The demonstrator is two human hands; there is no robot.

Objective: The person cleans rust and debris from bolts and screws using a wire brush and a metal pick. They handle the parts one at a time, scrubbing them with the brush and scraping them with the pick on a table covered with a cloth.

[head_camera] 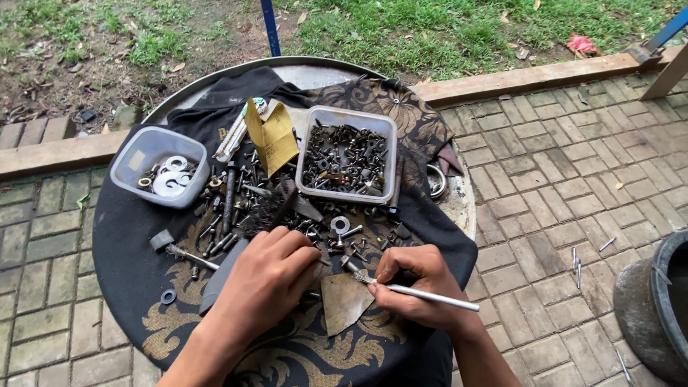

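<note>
left hand: my left hand lies knuckles up on the black and gold cloth, fingers curled down over small hardware near the middle of the table; i cannot tell what, if anything, they pinch.
right hand: my right hand is closed around a thin white-handled brush, held like a pen, its tip pointing left toward the other hand.
brush tip: it sits just at the upper edge of a brown scrap of sandpaper that lies flat on the cloth between my two hands.
loose pile: bolts, nuts and screws are scattered across the cloth just beyond my fingers, with a wire brush among them.
square tub: a clear plastic tub full of dark screws stands behind the pile, near the far edge.
round tub: a smaller clear tub of washers stands to the left, well apart from my hands.
yellow paper: a folded yellow sheet leans between the two tubs.
table: a round metal table, rim showing at the right, on brick paving.
</note>
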